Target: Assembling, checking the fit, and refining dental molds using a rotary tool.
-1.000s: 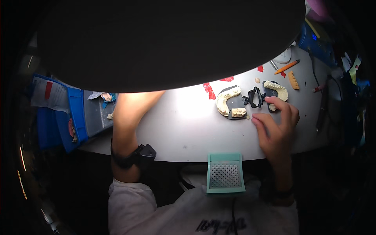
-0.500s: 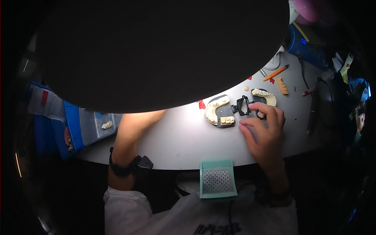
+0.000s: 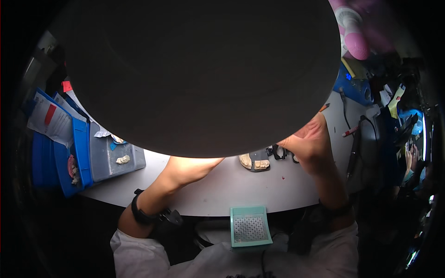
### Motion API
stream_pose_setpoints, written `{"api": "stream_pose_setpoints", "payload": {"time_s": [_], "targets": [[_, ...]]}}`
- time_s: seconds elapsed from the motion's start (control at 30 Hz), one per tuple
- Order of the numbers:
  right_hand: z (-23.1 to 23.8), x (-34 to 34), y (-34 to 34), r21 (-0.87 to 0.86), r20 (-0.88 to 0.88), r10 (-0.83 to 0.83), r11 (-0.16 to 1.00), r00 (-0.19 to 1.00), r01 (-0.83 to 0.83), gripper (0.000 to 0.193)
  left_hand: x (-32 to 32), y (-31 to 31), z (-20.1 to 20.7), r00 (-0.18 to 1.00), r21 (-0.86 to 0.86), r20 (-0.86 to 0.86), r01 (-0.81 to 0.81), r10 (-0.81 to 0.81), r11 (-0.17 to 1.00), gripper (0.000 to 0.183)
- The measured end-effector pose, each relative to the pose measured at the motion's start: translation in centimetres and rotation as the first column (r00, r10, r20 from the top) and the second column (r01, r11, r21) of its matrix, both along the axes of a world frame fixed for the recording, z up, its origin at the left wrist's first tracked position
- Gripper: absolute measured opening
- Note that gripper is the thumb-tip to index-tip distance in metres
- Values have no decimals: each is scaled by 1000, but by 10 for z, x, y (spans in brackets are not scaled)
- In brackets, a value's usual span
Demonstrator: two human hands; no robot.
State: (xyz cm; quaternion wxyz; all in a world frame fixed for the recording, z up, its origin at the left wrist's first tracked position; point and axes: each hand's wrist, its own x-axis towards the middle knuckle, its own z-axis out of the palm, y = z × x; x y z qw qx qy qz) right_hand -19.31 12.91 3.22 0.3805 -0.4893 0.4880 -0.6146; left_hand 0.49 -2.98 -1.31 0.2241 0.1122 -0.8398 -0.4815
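A large dark round disc hides much of the work area. Beneath its lower edge, my left hand shows only at the wrist and heel; its fingers are covered. My right hand is bent at the disc's right edge, thumb pointing left, and its fingertips are hidden, so I cannot see whether it holds anything. Left of that hand lies a cream plaster dental model on a dark base, partly covered. A black hinged articulator sits between the model and my right hand.
On the left stand blue trays and a grey bin with a small tooth piece inside. A mint-green tray with a perforated insert is at the table's front edge. A cable, red-capped pen and blue device are right.
My right hand has moved up from beside the articulator to the disc's edge. The view has shifted, and the disc now covers more of the models. My left hand's fingers stay hidden.
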Motion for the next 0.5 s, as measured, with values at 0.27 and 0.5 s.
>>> {"api": "stream_pose_setpoints", "payload": {"time_s": [0.27, 0.5], "targets": [[-19, 12, -6, -294, 63, -22, 955, 998, 40, 26, 40, 0, -35, 996, -322, -71, -70, 50, 944, 19], [-13, 9, -1, -256, -131, -131, 962, 983, 94, 30, 62, -6, -48, 965, -535, 250, 75, 73, 842, 48]]}}
